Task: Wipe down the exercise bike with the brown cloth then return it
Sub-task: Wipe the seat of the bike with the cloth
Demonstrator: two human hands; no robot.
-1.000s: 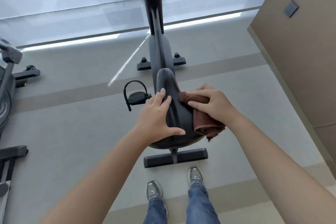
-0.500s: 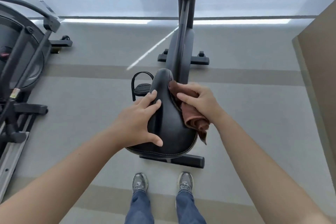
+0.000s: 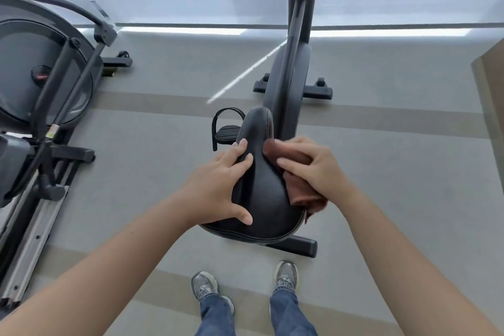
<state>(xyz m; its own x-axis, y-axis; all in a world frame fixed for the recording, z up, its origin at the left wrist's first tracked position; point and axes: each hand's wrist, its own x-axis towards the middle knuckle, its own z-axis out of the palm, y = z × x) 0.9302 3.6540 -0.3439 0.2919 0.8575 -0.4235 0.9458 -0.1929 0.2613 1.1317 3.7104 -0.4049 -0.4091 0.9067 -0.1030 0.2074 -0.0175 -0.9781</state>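
The black exercise bike point(image 3: 293, 68) stands in front of me, its black saddle point(image 3: 266, 199) nearest. My left hand point(image 3: 218, 185) grips the saddle's left side, fingers over the top and thumb along the rear edge. My right hand point(image 3: 313, 169) presses the brown cloth point(image 3: 302, 194) against the saddle's right side. The cloth is bunched, and part of it hangs below the hand. A black pedal with a strap point(image 3: 226, 131) shows left of the saddle's nose.
An elliptical trainer point(image 3: 41, 84) with a long rail stands on the grey floor at the left. A brown wall panel point(image 3: 493, 84) rises at the right edge. My two feet in grey sneakers point(image 3: 285, 275) stand behind the bike's rear stabiliser bar point(image 3: 302, 247).
The view has swung to the left, so the elliptical trainer fills more of the left side. My right hand with the cloth has slid forward along the saddle's right side. The left hand keeps its grip.
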